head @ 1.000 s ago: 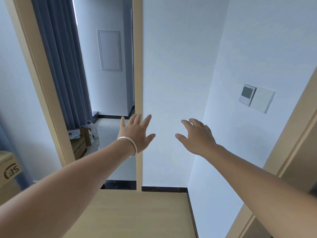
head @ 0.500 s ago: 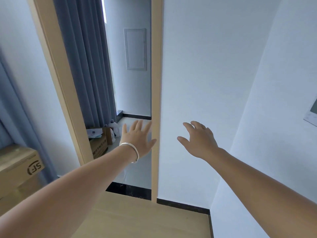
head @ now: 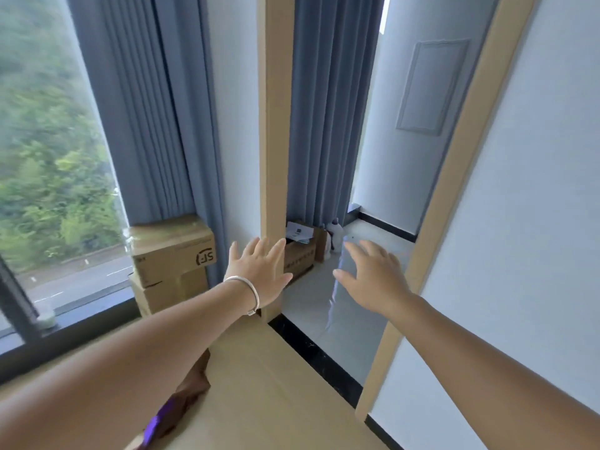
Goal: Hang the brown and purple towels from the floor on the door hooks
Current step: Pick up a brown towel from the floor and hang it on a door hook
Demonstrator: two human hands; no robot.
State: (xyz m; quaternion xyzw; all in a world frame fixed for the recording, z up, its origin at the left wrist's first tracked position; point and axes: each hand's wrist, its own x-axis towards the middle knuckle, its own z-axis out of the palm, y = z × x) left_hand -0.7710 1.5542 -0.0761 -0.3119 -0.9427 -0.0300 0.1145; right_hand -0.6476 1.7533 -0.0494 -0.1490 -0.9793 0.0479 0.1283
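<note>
A tall window (head: pixel 48 164) with blurred green trees and a road behind its glass fills the left of the view, and long grey-blue pleated curtains (head: pixel 152 108) hang just to its right and again further off past the doorway. A pale white wall (head: pixel 535 222) takes up the right side, edged by a light wooden door frame (head: pixel 454 177) that slants down to the floor; a matching upright wooden post (head: pixel 274 125) stands in the middle of the scene. The light wooden floor (head: pixel 276 384) spreads across the near ground and meets a black threshold strip (head: pixel 318 355), beyond which pale tiles run to the far room. Two stacked brown cardboard boxes (head: pixel 172 258) sit against the curtain near the window, the upper one printed with a dark logo, and a smaller brown carton (head: pixel 300 254) with papers on top stands beyond the post. The brown towel (head: pixel 191 381) lies crumpled on the near floor, partly hidden under the left forearm, with the purple towel (head: pixel 157 423) touching it on its near side. The left hand (head: pixel 259 271), a silver bangle (head: pixel 248 292) on its wrist, is spread flat with fingers straight and holds nothing, reaching out in front of the post. The right hand (head: pixel 373 274) reaches forward over the tiles, fingers loosely extended and also empty.
</note>
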